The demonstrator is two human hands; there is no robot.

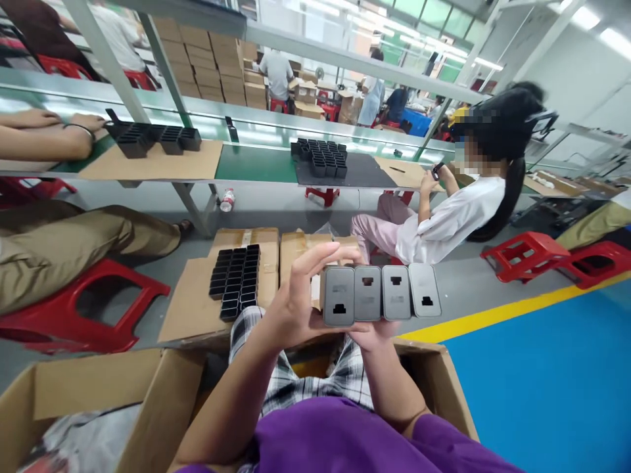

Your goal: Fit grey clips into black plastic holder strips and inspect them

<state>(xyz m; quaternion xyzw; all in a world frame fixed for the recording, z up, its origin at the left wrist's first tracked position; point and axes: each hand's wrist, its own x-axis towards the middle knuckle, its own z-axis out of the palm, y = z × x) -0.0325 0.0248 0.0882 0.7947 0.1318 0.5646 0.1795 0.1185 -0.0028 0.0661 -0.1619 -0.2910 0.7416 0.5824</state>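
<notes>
I hold a row of several grey plastic casings (382, 293) side by side in front of me, their flat faces with small dark slots turned up. My left hand (296, 299) is closed round the left end of the row, thumb and fingers curled over the top. My right hand (372, 336) lies under the row and supports it from below; only part of its fingers shows. On a flattened carton ahead stands a block of black plastic housings (235, 279).
Cardboard boxes (89, 407) stand at my knees. Red plastic stools (527, 255) sit on the grey floor; a yellow line (497, 315) borders the blue floor at right. A seated person in white (444, 223) and another's legs (73, 236) flank a green conveyor bench (256, 164) bearing black housings.
</notes>
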